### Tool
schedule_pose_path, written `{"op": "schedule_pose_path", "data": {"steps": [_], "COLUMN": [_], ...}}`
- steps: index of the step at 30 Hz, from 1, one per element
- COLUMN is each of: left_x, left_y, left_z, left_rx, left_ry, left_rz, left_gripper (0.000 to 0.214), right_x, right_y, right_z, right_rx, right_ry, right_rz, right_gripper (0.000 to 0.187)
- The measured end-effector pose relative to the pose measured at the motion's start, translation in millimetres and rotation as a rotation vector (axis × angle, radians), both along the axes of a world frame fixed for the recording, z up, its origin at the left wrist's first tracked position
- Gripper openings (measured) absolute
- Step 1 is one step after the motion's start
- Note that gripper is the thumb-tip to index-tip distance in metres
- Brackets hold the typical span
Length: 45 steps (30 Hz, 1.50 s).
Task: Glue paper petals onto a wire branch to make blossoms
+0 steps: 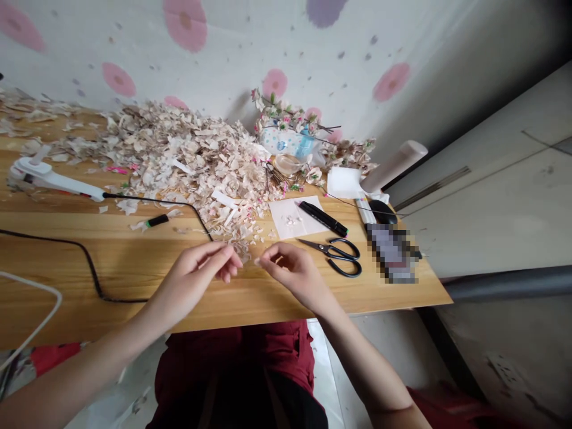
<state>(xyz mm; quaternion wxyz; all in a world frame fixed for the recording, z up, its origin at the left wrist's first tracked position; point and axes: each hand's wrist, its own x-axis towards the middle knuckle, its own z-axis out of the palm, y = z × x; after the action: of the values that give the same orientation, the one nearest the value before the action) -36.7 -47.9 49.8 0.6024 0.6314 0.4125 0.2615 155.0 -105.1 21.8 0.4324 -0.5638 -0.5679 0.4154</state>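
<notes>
Small pale petal-like piece [257, 261]: at the fingertips of the bare right hand [292, 268], left of the black-handled metal scissors [328, 248]; its free end points toward the bare left hand [210, 262]. Its long axis seems to run sideways, though it is too small to be sure.
Right hand: thumb and forefinger pinched on the piece, presumably because something so slight needs a fingertip grip.
Left hand: farther left of the scissors, fingers bent, thumb close against them; I cannot tell whether anything is between them.
Scissors: just right of the right hand, blades pointing left, looped handles rightward, probably for easy reach.
Pale pink paper sheet [281, 229]: beyond the scissors; tiny white bits [292, 220] sit on it, apparently to stay apart from the big heap of off-white, crinkled petals [196, 149] farther left.
Thick black marker pen [322, 218]: just beyond the scissors, across the sheet's right edge, perhaps weighting it.
</notes>
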Motion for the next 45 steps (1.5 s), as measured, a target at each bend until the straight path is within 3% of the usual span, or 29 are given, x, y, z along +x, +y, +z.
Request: {"op": "schedule_pose_path", "data": {"steps": [4,6,10,13,17,22,29,35,40,45], "left_x": [7.9,13.0,16.7,13.3,9.8,12.6,15.3,18.3,22.8,26.4], "left_y": [31.6,46.0,62.8,64.7,61.4,58.6,55.3,55.9,50.3,40.1], "left_z": [-15.5,-21.1,-34.7,-48.6,-61.6,-61.6,-55.7,-52.6,-51.2,-53.7], "left_rx": [0.050,0.079,0.133,0.177,0.177,0.168,0.182,0.115,-0.170,-0.530], "left_ry": [-0.002,-0.006,-0.011,0.041,0.108,0.125,0.145,0.102,-0.047,-0.220], "left_rz": [0.132,0.184,0.269,0.306,0.253,0.235,0.219,0.209,-0.020,-0.210], "left_gripper": [0.028,0.027,0.029,0.029,0.032,0.035,0.031,0.030,0.034,0.034], "right_x": [15.9,32.5,78.8,105.0,110.7,104.9,110.2,108.6,80.4,44.1], "right_y": [23.4,32.7,52.6,69.2,82.4,84.9,86.9,82.1,66.9,52.9], "right_z": [-14.7,-12.9,-4.3,-7.1,-20.9,-31.4,-34.6,-33.2,-26.2,-19.3], "right_rx": [0.164,0.186,0.139,0.099,0.080,0.078,0.090,0.130,0.150,0.262], "right_ry": [-0.572,-0.737,-0.856,-0.903,-0.947,-0.964,-0.826,-0.495,-0.147,0.180], "right_rz": [-0.020,-0.072,-0.253,-0.236,-0.135,-0.116,-0.169,-0.189,-0.021,0.222], "right_gripper": [0.016,0.017,0.011,0.011,0.007,0.006,0.013,0.007,0.023,0.007]}}
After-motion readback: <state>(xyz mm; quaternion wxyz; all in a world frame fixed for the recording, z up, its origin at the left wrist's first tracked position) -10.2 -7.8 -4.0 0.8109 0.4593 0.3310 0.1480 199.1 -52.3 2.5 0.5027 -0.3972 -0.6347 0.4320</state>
